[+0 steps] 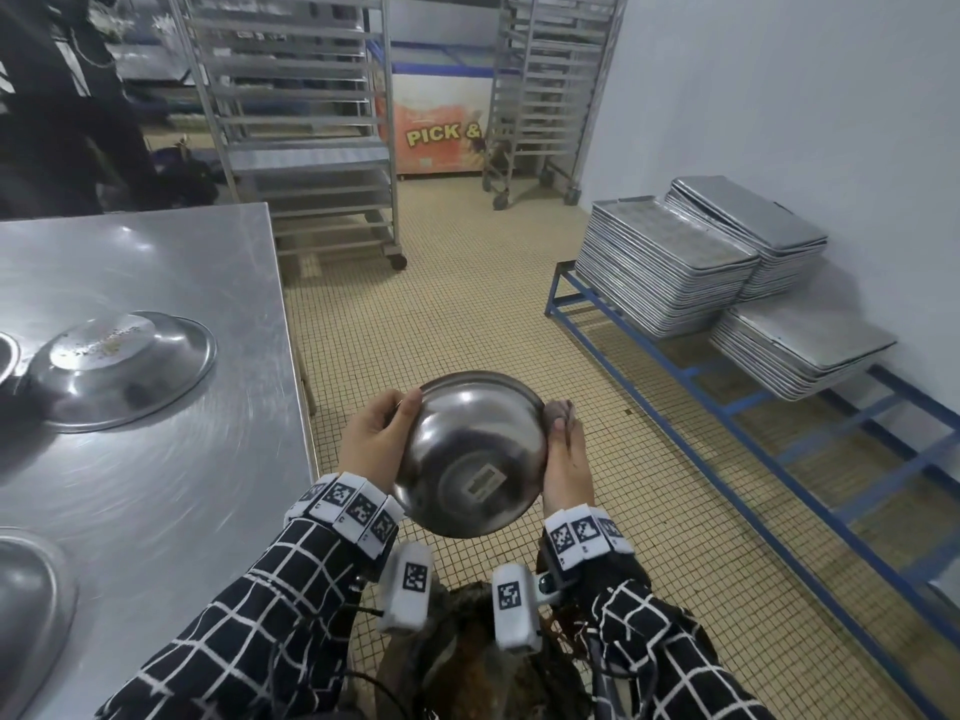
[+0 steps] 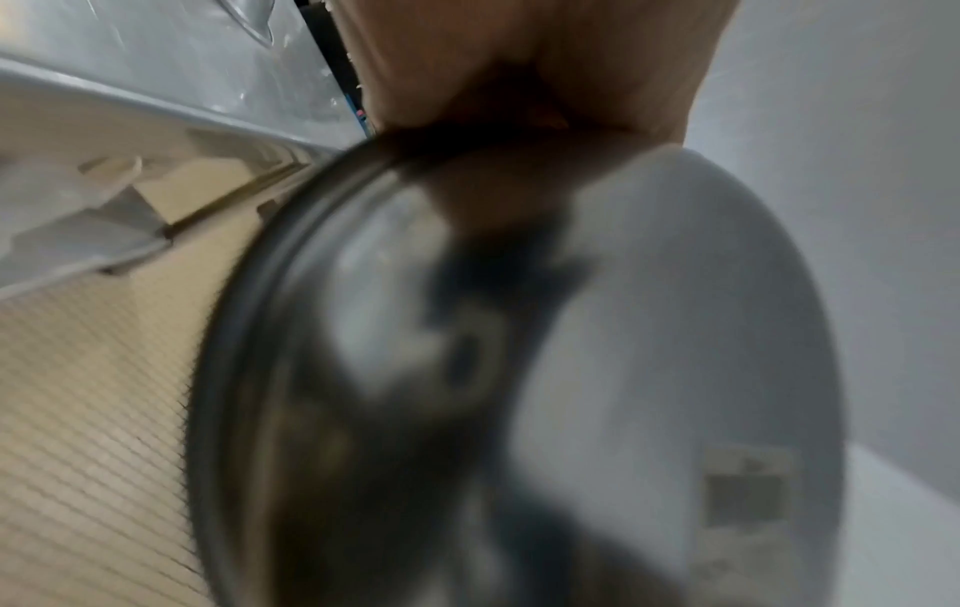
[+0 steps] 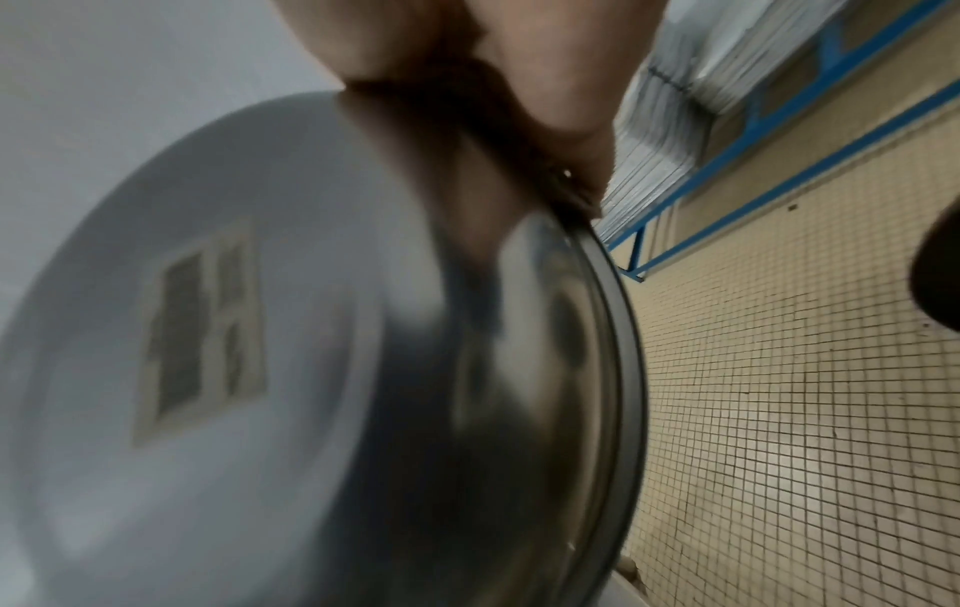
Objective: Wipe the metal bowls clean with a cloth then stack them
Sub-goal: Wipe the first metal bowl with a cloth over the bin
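I hold a metal bowl (image 1: pixel 470 454) in the air over the tiled floor, just right of the steel table (image 1: pixel 208 459). It is tilted so its base and sticker face me. My left hand (image 1: pixel 382 433) grips the left rim with the thumb on the outer wall. My right hand (image 1: pixel 566 459) grips the right rim, with a small greyish wad, seemingly the cloth (image 1: pixel 558 407), at its fingertips. The wrist views show the bowl (image 2: pixel 649 328) (image 3: pixel 233 328) blurred and close, with the left hand (image 2: pixel 519 61) and the right hand (image 3: pixel 519 61) at its rim. The bowl's inside is hidden.
An upside-down bowl (image 1: pixel 119 366) with crumbs on its base lies on the table. Parts of two more bowls show at the left edge (image 1: pixel 6 356) and lower left (image 1: pixel 31 589). Stacked baking trays (image 1: pixel 675 262) sit on a blue rack (image 1: pixel 727 407) at right. Wheeled tray racks (image 1: pixel 311 148) stand behind.
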`<state>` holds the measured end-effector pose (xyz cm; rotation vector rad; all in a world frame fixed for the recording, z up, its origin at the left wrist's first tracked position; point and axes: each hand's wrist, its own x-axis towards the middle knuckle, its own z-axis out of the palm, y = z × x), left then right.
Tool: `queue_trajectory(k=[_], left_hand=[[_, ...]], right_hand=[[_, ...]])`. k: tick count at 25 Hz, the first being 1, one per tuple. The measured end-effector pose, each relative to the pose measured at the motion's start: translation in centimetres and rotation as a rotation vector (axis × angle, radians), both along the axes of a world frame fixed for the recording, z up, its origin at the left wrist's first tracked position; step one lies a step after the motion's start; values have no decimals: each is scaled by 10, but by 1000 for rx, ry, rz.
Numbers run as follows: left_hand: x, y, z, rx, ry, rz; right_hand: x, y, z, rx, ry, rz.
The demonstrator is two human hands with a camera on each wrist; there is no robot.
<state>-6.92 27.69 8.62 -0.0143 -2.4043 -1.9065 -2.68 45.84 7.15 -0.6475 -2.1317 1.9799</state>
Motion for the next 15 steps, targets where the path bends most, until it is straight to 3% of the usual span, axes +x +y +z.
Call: queue_trajectory(k=[5,10,12,15], left_hand=[[2,-8,-24,-164,13,-167],[2,6,-19,-387,67,-286],[0,9,-14,-417,88,-221],[2,8,-11,-414,125,-122]], right_hand=[[-6,14,-1,304,57,61],[-19,4,-1,784,183,321],[-20,-3,2,834,265,307],[-16,-7,10,741,330,120]])
